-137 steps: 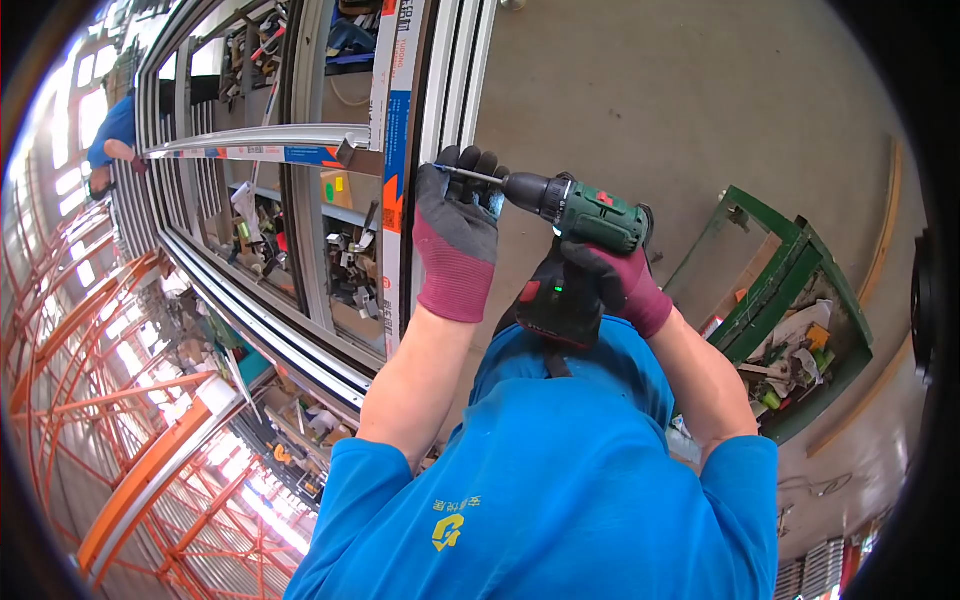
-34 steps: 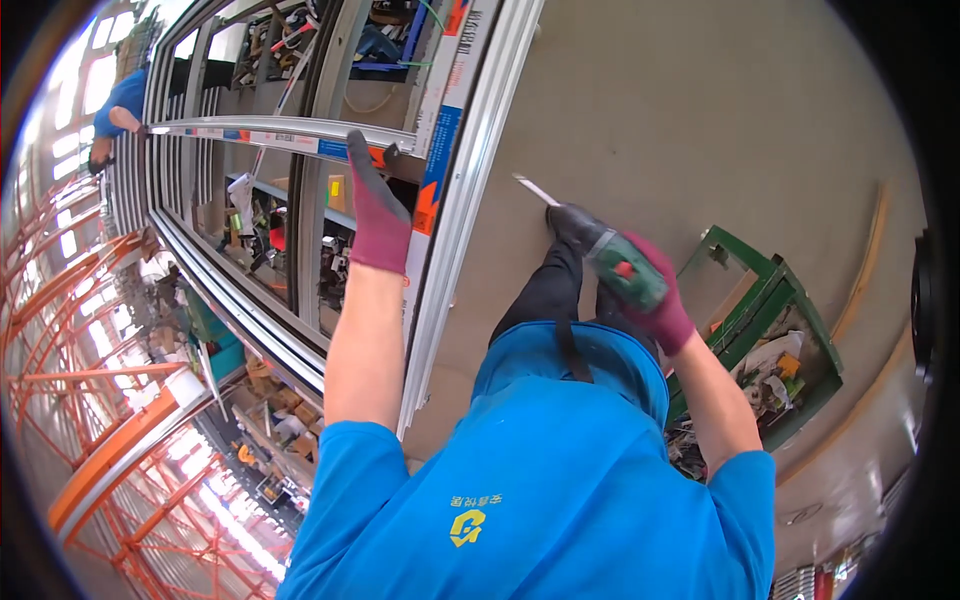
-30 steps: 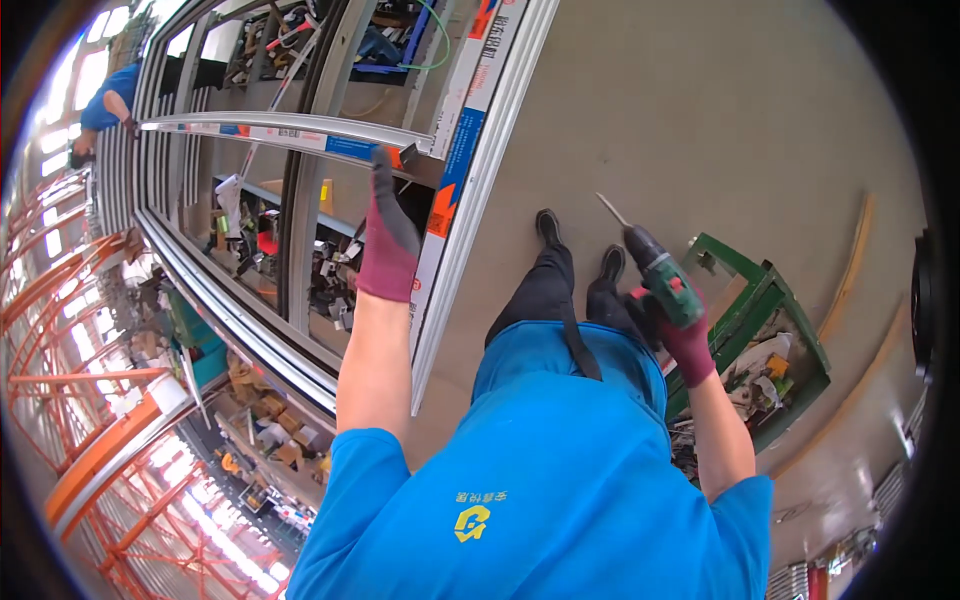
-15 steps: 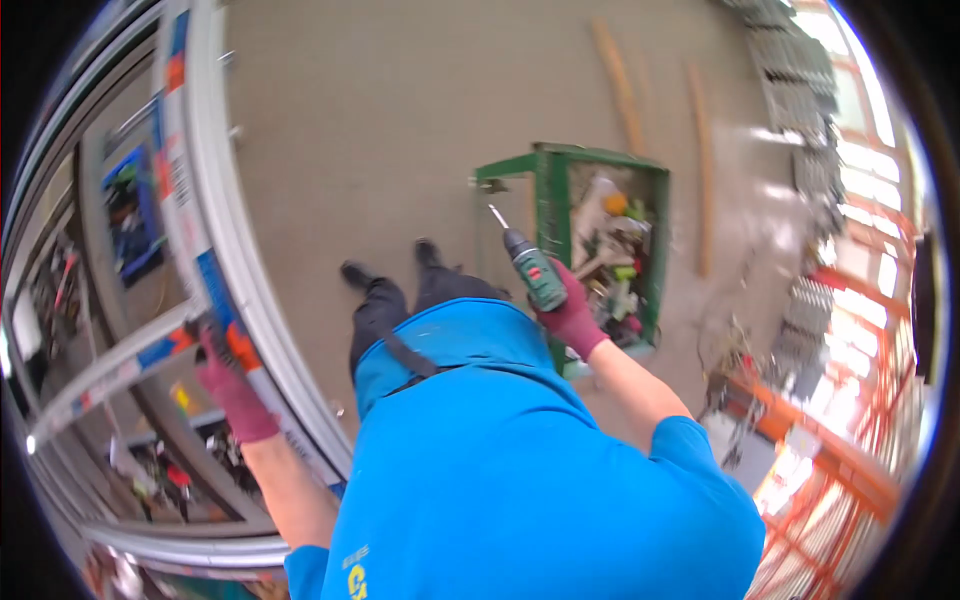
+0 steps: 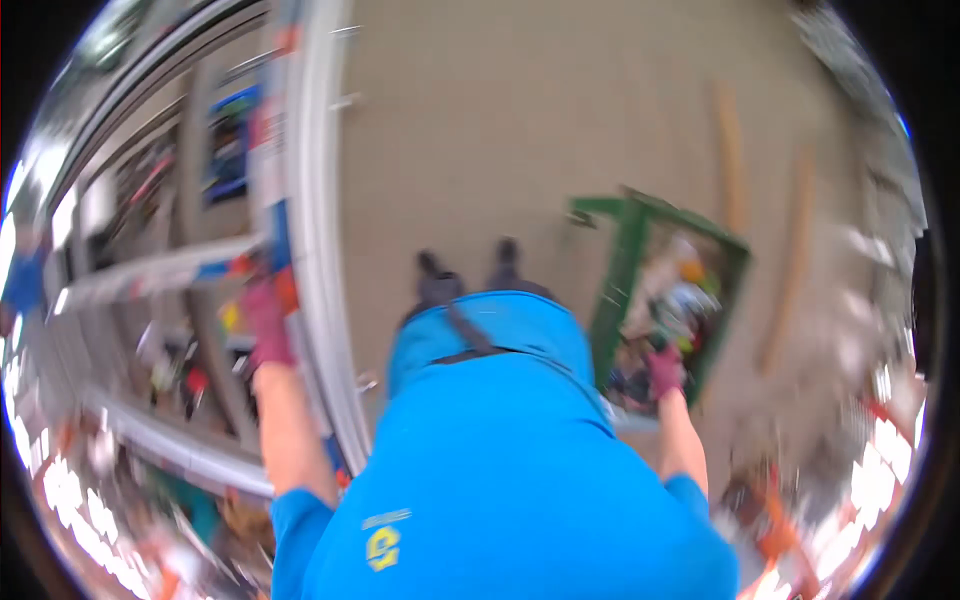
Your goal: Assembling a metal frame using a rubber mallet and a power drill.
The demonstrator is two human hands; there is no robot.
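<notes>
My left hand [image 5: 266, 325], in a maroon glove, is at the corner where a crossbar meets the long side rail of a light metal frame [image 5: 325, 200]. Its fingers look closed around a dark piece there, which is too blurred to name. My right hand [image 5: 666, 375], in a matching glove, has reached down into a green-framed cart [image 5: 622, 270] holding mixed parts and scraps. A dark green bit of the cordless drill [image 5: 658, 343] shows at its fingers; blur and the hand hide the rest.
A blue bin [image 5: 232, 145] with dark items shows through the frame on the left. Two long wooden strips, a nearer one [image 5: 732, 160] and a farther one [image 5: 790, 265], lie on the floor [image 5: 480, 120] beyond the cart. Orange structures blur at lower right.
My right hand has gone from holding the drill up beside the cart to down inside it. The left hand stays at the frame corner. The whole view has swung and blurred.
</notes>
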